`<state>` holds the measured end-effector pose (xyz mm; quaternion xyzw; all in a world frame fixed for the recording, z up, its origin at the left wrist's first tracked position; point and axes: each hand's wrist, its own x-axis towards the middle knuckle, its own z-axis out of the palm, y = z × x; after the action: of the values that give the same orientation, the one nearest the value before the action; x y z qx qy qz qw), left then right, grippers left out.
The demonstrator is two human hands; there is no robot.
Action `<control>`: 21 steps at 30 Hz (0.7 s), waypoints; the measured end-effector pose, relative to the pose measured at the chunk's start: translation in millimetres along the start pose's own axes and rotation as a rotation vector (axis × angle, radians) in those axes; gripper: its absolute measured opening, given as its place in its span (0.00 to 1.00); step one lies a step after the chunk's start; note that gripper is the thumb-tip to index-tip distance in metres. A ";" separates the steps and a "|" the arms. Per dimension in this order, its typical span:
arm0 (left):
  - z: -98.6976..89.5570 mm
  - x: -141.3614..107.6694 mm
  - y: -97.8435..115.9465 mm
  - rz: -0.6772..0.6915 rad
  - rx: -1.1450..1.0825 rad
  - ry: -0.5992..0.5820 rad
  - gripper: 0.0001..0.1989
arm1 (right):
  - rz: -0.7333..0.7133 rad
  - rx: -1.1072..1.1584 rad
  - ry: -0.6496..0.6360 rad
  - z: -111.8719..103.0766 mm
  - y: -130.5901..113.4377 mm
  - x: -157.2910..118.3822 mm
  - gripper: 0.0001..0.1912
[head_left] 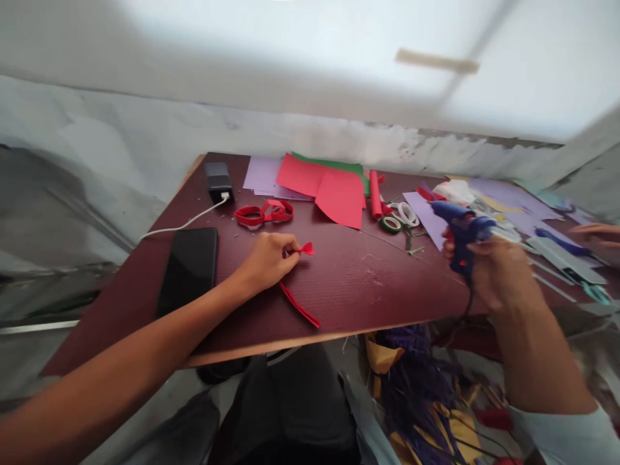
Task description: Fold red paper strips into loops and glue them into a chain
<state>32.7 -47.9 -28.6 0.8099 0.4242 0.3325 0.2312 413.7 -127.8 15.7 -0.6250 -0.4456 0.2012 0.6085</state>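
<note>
1. A small red piece (307, 248), flared at its tip, sits above the table's left half, pinched between the thumb and fingers of the left hand (271, 258).
2. A narrow red strip (301, 307) lies just nearer; whether it joins that piece is hidden.
3. On the right, the right hand (498, 274) is wrapped around a blue glue gun (462, 226).
4. Left of the left hand lies a black smartphone (188, 265); farther off, red loops (264, 213).
5. Red sheets (341, 197) lie at the far side of the maroon table (349, 284).
</note>
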 end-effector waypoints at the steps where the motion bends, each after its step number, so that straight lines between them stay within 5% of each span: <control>1: 0.0 0.2 -0.7 -0.012 0.005 0.005 0.08 | 0.045 0.026 -0.100 18.3 -4.5 -5.0 0.17; 6: -2.7 1.4 -4.1 -0.062 0.026 0.049 0.09 | 0.102 0.061 -0.405 101.5 -19.5 -16.9 0.15; 10: -5.5 2.0 -7.2 -0.105 0.044 0.085 0.08 | 0.113 0.185 -0.588 144.5 -26.6 -6.6 0.08; 14: -6.5 2.0 -10.1 -0.141 0.054 0.098 0.08 | 0.145 0.206 -0.737 160.7 -19.1 2.4 0.06; 21: -8.2 2.7 -8.8 -0.144 0.055 0.080 0.07 | 0.026 -0.105 -0.875 154.5 2.2 -0.8 0.07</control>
<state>23.1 -40.3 -27.9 0.7694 0.4993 0.3352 0.2154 291.3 -38.3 -14.2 -0.5165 -0.6631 0.4318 0.3272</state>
